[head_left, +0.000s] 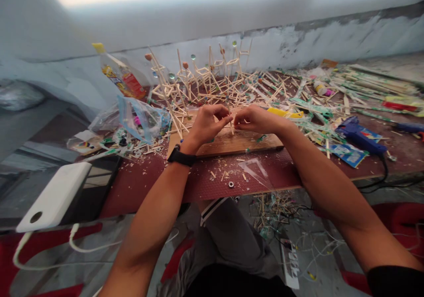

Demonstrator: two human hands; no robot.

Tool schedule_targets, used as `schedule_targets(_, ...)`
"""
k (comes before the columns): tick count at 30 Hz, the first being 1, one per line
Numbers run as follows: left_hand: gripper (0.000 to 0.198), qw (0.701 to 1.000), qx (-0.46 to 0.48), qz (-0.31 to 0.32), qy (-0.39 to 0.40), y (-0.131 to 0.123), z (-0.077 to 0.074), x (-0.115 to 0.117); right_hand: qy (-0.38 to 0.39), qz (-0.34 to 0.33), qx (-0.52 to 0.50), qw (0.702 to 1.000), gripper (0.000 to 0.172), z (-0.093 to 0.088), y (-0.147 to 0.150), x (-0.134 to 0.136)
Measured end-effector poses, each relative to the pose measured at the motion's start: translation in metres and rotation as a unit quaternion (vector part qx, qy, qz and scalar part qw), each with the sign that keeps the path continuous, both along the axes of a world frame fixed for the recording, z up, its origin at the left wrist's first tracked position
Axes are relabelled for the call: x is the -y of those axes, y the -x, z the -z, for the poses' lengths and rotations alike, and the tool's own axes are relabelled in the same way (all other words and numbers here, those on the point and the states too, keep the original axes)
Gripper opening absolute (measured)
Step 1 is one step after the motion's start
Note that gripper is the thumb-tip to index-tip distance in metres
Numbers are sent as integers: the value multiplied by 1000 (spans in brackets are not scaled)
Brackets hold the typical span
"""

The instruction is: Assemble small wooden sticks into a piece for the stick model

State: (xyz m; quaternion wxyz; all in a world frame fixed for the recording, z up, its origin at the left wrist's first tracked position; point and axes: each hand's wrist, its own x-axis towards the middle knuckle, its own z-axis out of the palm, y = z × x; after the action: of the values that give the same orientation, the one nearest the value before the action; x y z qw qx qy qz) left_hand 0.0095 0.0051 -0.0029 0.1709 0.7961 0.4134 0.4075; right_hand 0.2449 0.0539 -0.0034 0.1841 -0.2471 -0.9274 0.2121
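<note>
My left hand (209, 122), with a black watch on its wrist, pinches a thin wooden stick (232, 127) that stands upright over a wooden board (228, 146). Close on the other side of that stick, my right hand (256, 119) has thumb and fingers curled together. What its fingertips hold, if anything, is too small to make out. Behind both hands stand small frames of wooden sticks (212, 80), several topped with glass marbles or brown balls.
A glue gun (361, 136) lies at right, its cable trailing off the edge. Stick scraps and green-clear shreds cover the red table (139, 186). A plastic bottle (122, 76) stands back left; a white power bank (54, 195) is at front left. A clear set square (256, 172) lies in front.
</note>
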Motion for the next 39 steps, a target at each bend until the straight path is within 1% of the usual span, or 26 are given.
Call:
schedule_targets(9, 10, 1000, -15, 3, -4, 2, 1, -1, 2, -5, -6, 1000, 16, -1, 0, -1)
schedule_targets(24, 14, 998, -48, 37, 10, 7, 4, -3, -13, -13, -12, 1000, 14, 0, -1, -2)
schedule_targets(30, 16, 997, -67, 37, 19, 10, 3, -2, -22, -11, -6, 1000, 17, 0, 0, -2)
schedule_targets(39, 12, 994, -87, 50, 41, 14, 3, -3, -15, -11, -10, 1000, 16, 3, -2, -4)
